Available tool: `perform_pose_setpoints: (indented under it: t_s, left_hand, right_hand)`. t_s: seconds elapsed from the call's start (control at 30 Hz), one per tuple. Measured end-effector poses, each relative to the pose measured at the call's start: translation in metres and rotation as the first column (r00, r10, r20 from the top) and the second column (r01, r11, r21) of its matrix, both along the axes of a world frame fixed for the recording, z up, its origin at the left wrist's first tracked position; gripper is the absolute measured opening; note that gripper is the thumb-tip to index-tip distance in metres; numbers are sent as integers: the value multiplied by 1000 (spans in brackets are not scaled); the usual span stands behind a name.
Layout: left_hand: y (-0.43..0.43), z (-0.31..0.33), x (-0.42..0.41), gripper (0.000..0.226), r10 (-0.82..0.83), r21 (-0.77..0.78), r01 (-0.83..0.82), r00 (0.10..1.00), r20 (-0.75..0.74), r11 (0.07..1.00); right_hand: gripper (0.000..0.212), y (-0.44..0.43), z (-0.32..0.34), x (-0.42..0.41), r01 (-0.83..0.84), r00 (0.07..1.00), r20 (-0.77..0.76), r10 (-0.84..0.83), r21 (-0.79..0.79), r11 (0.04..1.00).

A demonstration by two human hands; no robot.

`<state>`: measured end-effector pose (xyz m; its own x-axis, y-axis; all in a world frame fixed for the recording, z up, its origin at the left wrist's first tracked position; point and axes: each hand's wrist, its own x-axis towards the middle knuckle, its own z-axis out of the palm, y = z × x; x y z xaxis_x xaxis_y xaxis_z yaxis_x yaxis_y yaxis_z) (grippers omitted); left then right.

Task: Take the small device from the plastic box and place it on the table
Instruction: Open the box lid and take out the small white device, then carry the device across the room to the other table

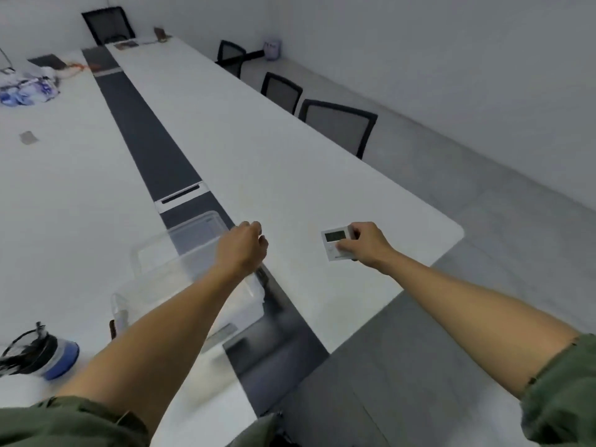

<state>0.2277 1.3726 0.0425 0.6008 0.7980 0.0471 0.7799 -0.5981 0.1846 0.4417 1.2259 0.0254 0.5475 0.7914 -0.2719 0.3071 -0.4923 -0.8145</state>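
Our right fingers (346, 245) pinch the small device (335, 245) low over the tabletop (290, 162) near its right edge, ready to set down; left hand (243, 248) curls loosely, empty, above the plastic box (180, 253).

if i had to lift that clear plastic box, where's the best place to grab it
Grip the clear plastic box by its two short end walls, one hand on each, coming down from above. It stands open and lidless with a raised rim to hook fingers under; its walls look thin, so a one-sided grip might flex it. The left hand already hovers over it.
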Motion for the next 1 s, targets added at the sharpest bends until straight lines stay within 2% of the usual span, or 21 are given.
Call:
perform_pose_setpoints:
  t_s: [0.07,0.17,0.43,0.7,1.0]
  left_hand:
    - [-42,0,52,31,-84,0,84,996,1,996]
    - [-98,1,116,32,-197,-5,197,980,27,980]
    - [-225,14,276,33,-497,-1,497,867,39,868]
    - [-293,12,426,31,-654,-18,655,756,26,756]
    - [-314,20,615,32,-741,-22,741,671,8,671]
  right_hand:
    - [12,-56,6,39,81,997,10,-81,15,997]
    - [31,-127,14,85,233,972,9,-233,37,972]
    - [23,-296,21,196,545,835,47,-549,75,835]
    - [25,-391,11,297,713,695,71,-716,60,698]
    - [17,-424,27,454,818,567,30,-823,93,567]
